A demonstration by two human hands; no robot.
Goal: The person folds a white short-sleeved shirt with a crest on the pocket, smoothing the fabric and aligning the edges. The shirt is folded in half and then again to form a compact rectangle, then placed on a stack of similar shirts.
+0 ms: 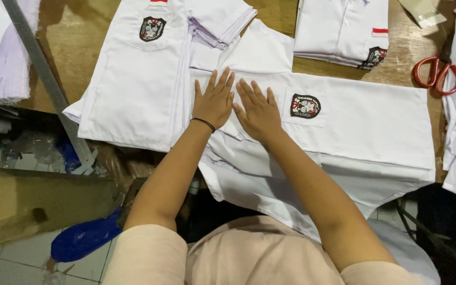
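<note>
**Head view: two flat palms press a white shirt at the table edge**

Both hands lie open on the shirt (344,126), gripping nothing. The left hand (215,101) and right hand (258,111) sit side by side, thumbs nearly touching, fingers spread and pointing away from the body. That looks like pressing the cloth flat. The shirt lies across the wooden table (75,31) with its badge (305,106) just right of the right hand; its near part hangs over the table edge toward the person. A stack (138,79) of similar shirts overlaps its left side, another pile (341,31) sits behind. Red scissors (437,75) rest well to the right. Bare wood shows only at the far corners, so little room is free.
</note>
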